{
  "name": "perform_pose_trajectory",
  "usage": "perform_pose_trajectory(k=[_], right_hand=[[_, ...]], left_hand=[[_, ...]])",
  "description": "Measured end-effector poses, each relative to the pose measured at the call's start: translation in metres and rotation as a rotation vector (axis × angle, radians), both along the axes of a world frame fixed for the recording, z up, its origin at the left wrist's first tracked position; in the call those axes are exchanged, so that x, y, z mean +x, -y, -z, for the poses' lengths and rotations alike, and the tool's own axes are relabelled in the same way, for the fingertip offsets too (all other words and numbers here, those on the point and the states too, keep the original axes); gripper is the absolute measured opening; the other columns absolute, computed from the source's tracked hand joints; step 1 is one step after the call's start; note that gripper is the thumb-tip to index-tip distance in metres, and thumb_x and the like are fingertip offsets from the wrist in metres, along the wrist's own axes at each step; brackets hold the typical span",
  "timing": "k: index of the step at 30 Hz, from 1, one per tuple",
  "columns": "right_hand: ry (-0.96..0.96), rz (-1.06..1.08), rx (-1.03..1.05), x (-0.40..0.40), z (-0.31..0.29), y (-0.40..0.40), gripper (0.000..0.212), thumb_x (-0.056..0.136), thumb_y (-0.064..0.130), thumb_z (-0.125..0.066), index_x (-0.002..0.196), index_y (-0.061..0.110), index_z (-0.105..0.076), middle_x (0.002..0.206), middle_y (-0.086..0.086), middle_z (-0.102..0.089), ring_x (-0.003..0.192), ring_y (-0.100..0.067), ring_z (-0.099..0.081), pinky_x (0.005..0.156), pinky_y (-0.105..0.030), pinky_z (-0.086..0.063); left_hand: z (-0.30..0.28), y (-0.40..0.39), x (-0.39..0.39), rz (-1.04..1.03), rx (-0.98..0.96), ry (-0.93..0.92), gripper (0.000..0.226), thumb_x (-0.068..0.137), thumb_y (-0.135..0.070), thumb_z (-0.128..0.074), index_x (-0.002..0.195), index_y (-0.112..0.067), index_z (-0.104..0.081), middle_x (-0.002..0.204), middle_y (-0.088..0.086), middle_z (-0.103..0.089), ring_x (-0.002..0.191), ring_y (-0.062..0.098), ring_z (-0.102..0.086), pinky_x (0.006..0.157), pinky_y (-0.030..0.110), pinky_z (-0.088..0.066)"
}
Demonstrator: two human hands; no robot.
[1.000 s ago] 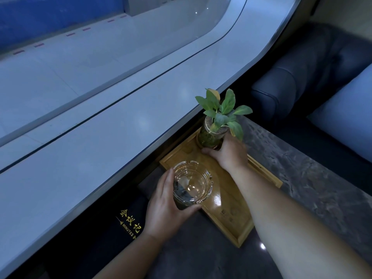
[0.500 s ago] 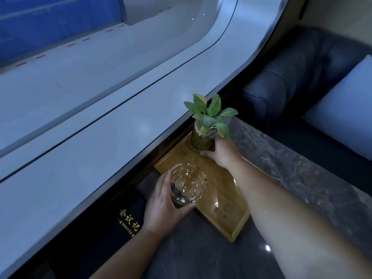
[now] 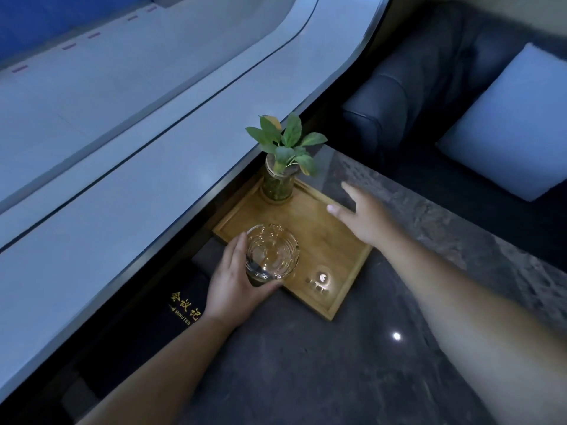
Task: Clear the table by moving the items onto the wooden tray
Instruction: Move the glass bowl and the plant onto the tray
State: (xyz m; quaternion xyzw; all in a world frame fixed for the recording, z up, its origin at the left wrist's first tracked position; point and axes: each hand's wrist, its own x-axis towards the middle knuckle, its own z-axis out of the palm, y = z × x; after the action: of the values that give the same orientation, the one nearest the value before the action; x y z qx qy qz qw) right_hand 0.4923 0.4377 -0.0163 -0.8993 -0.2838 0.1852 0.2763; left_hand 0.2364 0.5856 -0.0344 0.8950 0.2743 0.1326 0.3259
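Your left hand (image 3: 233, 286) is wrapped around the glass ashtray (image 3: 271, 252), at the near-left edge of the wooden tray (image 3: 322, 240). Your right hand (image 3: 365, 216) is spread open, empty, over the tray's right rim. Plant vase (image 3: 277, 182) stands upright in the far corner. Tray sits on the dark tabletop (image 3: 337, 363).

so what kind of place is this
Probably a lounge or meeting area, perhaps in an office or cafe: a dark upholstered sofa with a pale blue cushion, a low dark stone-look table, and a black booklet printed "MINUTES".
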Motion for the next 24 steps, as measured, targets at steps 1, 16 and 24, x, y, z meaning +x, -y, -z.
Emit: perform_pose_trajectory(k=[1,16,24], right_hand=[[-0.001,0.036,0.018,-0.006,0.0,0.018,0.074,0.083,0.063,-0.052,0.146,0.028,-0.032,0.154,-0.003,-0.032,0.141,-0.021,-0.029,0.112,-0.043,-0.028],[-0.062,0.281,0.106,-0.114,0.027,0.142,0.042,0.091,0.038,-0.058,0.126,0.016,-0.06,0.136,-0.001,-0.056,0.128,-0.013,-0.046,0.099,-0.022,-0.032],[-0.084,0.26,0.139,-0.118,0.031,0.133,0.041,0.091,0.038,-0.058,0.125,0.017,-0.061,0.134,0.002,-0.057,0.123,-0.002,-0.042,0.098,-0.02,-0.029]], left_hand=[[-0.003,0.003,0.0,0.015,0.004,-0.006,0.11,0.061,-0.05,-0.082,0.147,-0.014,-0.024,0.147,0.008,-0.034,0.133,0.022,-0.038,0.104,0.038,-0.039],[-0.003,0.059,0.03,0.171,0.015,-0.108,0.11,0.064,-0.059,-0.075,0.147,-0.013,-0.02,0.15,0.009,-0.031,0.134,0.026,-0.034,0.103,0.037,-0.036],[0.007,0.068,0.036,0.18,0.034,-0.168,0.112,0.066,-0.059,-0.073,0.148,-0.008,-0.016,0.149,0.014,-0.031,0.135,0.03,-0.032,0.108,0.041,-0.03]])
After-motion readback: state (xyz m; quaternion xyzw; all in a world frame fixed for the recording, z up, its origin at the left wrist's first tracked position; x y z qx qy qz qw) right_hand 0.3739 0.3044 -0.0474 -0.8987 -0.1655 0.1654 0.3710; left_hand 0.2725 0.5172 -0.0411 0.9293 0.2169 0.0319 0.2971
